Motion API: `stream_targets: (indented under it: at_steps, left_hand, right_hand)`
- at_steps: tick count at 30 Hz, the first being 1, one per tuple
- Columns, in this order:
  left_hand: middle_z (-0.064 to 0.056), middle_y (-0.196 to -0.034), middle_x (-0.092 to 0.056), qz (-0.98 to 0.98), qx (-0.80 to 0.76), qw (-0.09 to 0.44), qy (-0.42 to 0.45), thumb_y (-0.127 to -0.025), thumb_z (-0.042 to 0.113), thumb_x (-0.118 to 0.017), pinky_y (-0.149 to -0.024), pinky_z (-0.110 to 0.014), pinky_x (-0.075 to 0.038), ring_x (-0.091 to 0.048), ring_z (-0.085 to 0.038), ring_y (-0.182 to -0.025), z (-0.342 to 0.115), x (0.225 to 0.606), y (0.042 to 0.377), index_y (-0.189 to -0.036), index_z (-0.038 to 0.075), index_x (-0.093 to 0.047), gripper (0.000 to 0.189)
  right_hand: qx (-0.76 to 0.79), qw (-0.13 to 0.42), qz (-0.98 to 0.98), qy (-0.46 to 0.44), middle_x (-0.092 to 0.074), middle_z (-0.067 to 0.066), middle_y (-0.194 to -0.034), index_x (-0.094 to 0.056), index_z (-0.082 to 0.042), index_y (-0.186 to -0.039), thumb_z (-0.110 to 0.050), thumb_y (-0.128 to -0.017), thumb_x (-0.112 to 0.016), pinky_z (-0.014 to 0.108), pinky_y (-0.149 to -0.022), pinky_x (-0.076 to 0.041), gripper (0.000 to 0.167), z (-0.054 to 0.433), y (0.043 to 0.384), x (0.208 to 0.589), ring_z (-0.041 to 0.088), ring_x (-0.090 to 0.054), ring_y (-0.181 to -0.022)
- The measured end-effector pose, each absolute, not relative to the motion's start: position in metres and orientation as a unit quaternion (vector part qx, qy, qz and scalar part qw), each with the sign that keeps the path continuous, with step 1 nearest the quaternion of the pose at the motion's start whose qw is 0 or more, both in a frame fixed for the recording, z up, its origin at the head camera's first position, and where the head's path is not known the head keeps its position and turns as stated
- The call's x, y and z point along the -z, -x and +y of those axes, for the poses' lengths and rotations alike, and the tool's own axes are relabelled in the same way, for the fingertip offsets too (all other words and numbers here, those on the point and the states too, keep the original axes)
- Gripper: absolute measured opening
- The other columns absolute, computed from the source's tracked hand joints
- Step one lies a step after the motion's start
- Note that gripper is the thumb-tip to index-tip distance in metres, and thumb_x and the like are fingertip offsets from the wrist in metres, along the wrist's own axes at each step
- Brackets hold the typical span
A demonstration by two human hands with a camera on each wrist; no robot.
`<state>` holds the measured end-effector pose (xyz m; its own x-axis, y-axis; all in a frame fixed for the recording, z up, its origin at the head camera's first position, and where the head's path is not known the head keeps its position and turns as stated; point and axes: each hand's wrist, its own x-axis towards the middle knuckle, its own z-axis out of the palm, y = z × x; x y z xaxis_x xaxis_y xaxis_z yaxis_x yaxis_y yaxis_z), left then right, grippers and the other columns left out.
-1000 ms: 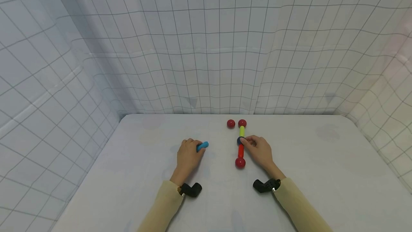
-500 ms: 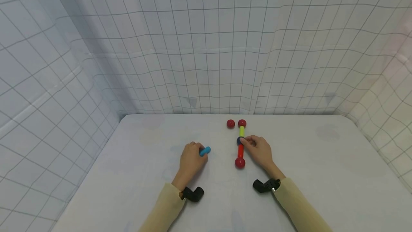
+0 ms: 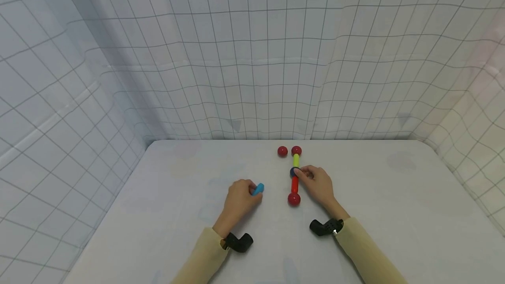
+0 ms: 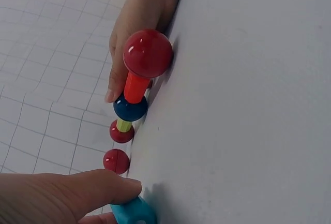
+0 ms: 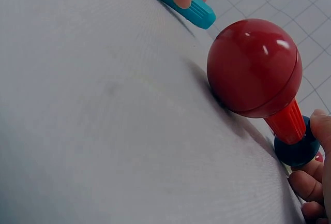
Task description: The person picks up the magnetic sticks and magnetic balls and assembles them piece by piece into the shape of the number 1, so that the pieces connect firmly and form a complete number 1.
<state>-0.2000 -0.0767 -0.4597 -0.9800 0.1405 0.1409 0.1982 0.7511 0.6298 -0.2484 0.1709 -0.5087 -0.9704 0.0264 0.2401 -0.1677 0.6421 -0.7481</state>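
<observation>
My left hand (image 3: 239, 200) pinches a ribbed blue rod (image 5: 185, 4) between thumb and fingers, just over the table and left of a joined chain of balls and rods. With thumb and fingertips my right hand (image 3: 318, 186) holds the dark blue ball (image 4: 130, 107) in the middle of that chain. From this ball a red rod (image 3: 294, 184) runs toward me to a large red ball (image 5: 254, 68). On the far side a yellow-green rod (image 3: 296, 160) leads to another red ball (image 3: 296, 150). The palm side of the right hand is hidden in the head view.
A loose red ball (image 3: 282, 151) lies left of the chain's far end. The white tabletop (image 3: 169, 231) ends at a grid-patterned curtain (image 3: 252, 78) at the back, with more curtain on both sides.
My left hand has moved right and toward me with the blue rod, which now points more away from me. My right hand and the chain have stayed in place.
</observation>
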Motion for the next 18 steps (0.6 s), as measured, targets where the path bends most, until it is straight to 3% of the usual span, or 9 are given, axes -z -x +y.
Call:
stream_targets:
  at_steps: [10, 18]
  left_hand:
    - [0.005, -0.065, -0.059, -0.912, 0.399, -0.027, 0.092, -0.077, 0.023, -0.078, -0.056, -0.026, -0.045, -0.053, -0.009, -0.061, -0.072, 0.466, 0.198, -0.086, 0.003, -0.070, 0.023]
    - [0.006, -0.064, -0.058, -0.896, 0.427, -0.050, 0.112, -0.078, 0.025, -0.077, -0.055, -0.025, -0.042, -0.052, -0.008, -0.059, -0.065, 0.469, 0.191, -0.088, 0.003, -0.071, 0.025]
  right_hand:
    - [-0.418, 0.115, -0.900, -0.036, -0.057, 0.001, -0.076, -0.071, -0.007, -0.099, -0.045, -0.090, -0.062, 0.032, -0.063, -0.035, 0.040, 0.171, 0.248, 0.508, 0.019, -0.046, -0.074]
    - [-0.416, 0.113, -0.901, -0.037, -0.056, 0.001, -0.075, -0.071, -0.007, -0.100, -0.045, -0.090, -0.062, 0.032, -0.063, -0.035, 0.040, 0.170, 0.248, 0.508, 0.019, -0.046, -0.074]
